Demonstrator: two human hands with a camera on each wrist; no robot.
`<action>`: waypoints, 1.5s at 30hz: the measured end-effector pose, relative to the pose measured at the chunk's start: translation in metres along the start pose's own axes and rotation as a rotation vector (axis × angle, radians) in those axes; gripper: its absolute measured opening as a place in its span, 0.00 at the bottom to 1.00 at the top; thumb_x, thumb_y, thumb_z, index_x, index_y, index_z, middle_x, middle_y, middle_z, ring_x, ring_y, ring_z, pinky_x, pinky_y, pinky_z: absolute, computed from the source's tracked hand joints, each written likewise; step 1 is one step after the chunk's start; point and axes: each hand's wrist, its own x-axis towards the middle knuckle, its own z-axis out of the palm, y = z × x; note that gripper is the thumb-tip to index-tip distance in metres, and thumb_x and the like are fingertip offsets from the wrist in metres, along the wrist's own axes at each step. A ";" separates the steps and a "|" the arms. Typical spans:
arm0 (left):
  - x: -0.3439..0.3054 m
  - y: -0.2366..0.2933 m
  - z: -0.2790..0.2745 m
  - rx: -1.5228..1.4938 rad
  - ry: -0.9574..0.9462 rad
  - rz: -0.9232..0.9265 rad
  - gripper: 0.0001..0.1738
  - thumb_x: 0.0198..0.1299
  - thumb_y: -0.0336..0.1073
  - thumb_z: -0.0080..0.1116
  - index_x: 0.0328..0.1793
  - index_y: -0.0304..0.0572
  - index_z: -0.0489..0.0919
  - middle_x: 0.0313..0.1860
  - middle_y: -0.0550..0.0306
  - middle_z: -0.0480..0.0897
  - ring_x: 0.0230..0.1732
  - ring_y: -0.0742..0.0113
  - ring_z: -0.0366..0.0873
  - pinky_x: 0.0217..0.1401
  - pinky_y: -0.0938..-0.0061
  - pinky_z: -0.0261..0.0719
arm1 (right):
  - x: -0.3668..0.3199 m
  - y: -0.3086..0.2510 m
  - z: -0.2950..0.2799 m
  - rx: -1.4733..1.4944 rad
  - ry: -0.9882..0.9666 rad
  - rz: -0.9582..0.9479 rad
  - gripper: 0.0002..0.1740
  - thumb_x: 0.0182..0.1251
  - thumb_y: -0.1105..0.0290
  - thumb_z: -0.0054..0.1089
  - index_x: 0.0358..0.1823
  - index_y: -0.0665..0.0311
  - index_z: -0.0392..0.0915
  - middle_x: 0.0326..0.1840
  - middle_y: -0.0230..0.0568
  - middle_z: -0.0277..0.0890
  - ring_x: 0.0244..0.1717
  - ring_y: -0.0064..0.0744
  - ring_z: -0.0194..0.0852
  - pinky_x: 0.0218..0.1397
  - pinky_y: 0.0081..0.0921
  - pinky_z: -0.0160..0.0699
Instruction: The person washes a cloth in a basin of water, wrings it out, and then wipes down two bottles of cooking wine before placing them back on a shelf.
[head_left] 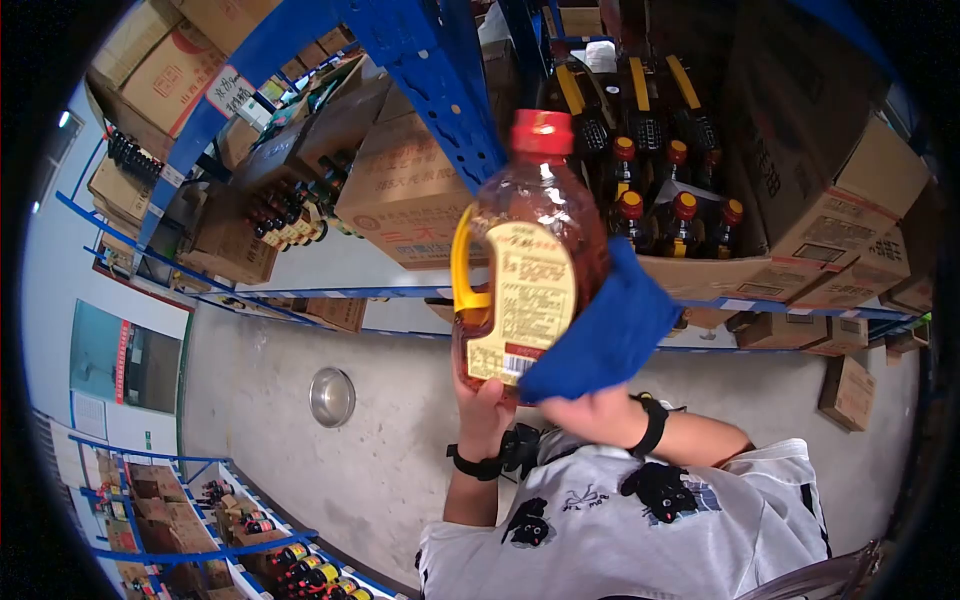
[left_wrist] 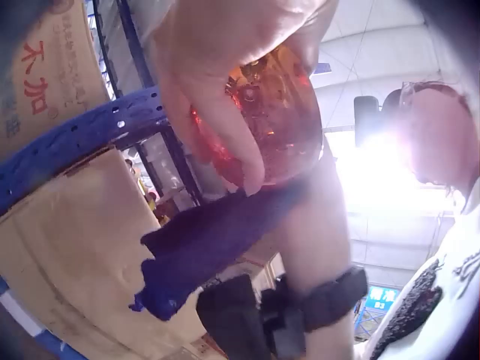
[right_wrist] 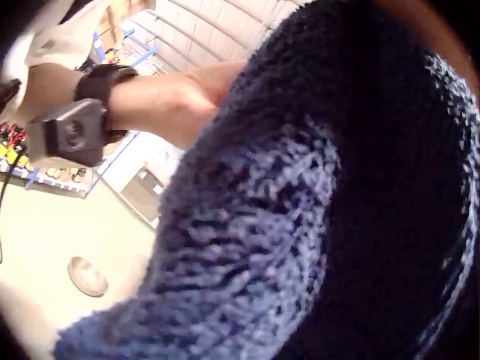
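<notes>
A large bottle of reddish-brown liquid [head_left: 530,270] with a red cap, a yellow handle and a cream label stands nearly upright in the head view. The left hand [head_left: 484,410] grips its base; in the left wrist view, that hand's fingers [left_wrist: 225,135] curl round the bottle bottom [left_wrist: 281,124]. A blue cloth [head_left: 615,325] lies against the bottle's right side, with the right hand [head_left: 595,412] at its lower edge. Fuzzy blue cloth [right_wrist: 240,225] fills much of the right wrist view and hides the right hand's fingers.
Behind the bottle, a blue-framed shelf [head_left: 425,90] bears cartons, among them an open carton [head_left: 700,275] of capped bottles. A metal bowl [head_left: 332,397] rests on the floor at the left. More shelving with bottles [head_left: 310,575] stands at lower left.
</notes>
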 end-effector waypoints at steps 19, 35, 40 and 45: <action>-0.010 0.022 -0.006 0.913 -0.053 0.455 0.53 0.29 0.43 0.73 0.61 0.30 0.55 0.50 0.50 0.67 0.51 0.63 0.68 0.55 0.73 0.66 | 0.066 -0.025 -0.024 0.451 0.017 0.198 0.31 0.45 0.75 0.66 0.53 0.69 0.63 0.45 0.34 0.71 0.45 0.21 0.68 0.51 0.23 0.69; -0.035 0.019 -0.019 0.349 -0.293 -0.050 0.56 0.21 0.38 0.74 0.61 0.25 0.58 0.54 0.50 0.67 0.57 0.65 0.66 0.61 0.75 0.59 | -0.021 0.101 -0.061 0.917 -0.339 0.725 0.37 0.53 0.61 0.62 0.59 0.74 0.56 0.59 0.52 0.61 0.58 0.42 0.61 0.64 0.34 0.56; -0.045 0.004 -0.020 0.063 -0.105 -0.128 0.57 0.22 0.39 0.73 0.63 0.28 0.55 0.56 0.49 0.67 0.57 0.64 0.66 0.62 0.72 0.60 | -0.010 0.063 -0.037 0.690 -0.229 0.414 0.44 0.49 0.59 0.66 0.61 0.73 0.52 0.61 0.51 0.57 0.60 0.42 0.59 0.65 0.35 0.54; -0.056 -0.012 -0.047 0.023 -0.010 -0.122 0.49 0.29 0.42 0.71 0.59 0.33 0.58 0.53 0.54 0.69 0.54 0.66 0.68 0.57 0.72 0.66 | -0.018 0.014 -0.004 0.439 -0.117 0.081 0.50 0.44 0.57 0.69 0.63 0.72 0.48 0.64 0.49 0.54 0.61 0.42 0.57 0.66 0.35 0.52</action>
